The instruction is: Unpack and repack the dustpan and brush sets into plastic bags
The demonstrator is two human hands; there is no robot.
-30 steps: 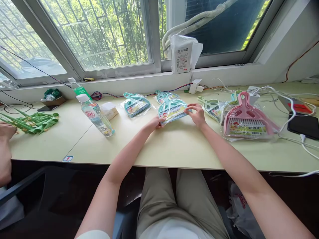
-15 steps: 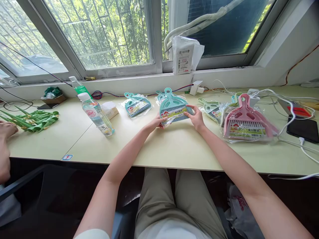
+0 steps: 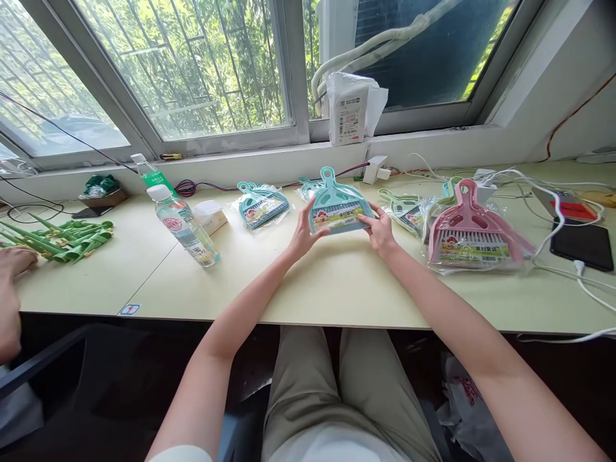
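Note:
A teal dustpan and brush set (image 3: 337, 204) with a yellow-green label is held upright between my hands, just above the table. My left hand (image 3: 304, 232) grips its left edge, thumb across the front. At its lower right corner, my right hand (image 3: 380, 230) holds it with fingers in front. Another wrapped teal set (image 3: 262, 205) lies to the left, and part of a further teal one (image 3: 308, 187) shows behind. To the right are a wrapped green set (image 3: 407, 210) and a wrapped pink set (image 3: 471, 234).
Two bottles, the nearer one (image 3: 185, 228) tilted, stand left beside a tissue pack (image 3: 209, 217). Green stalks (image 3: 72, 239) and another person's hand (image 3: 17, 260) are at far left. White cables (image 3: 561, 221) and a black phone (image 3: 581, 245) lie right. A white package (image 3: 349, 115) stands on the sill.
My left hand has moved up from the lower left corner to the left edge of the held teal set. The set now sits more level.

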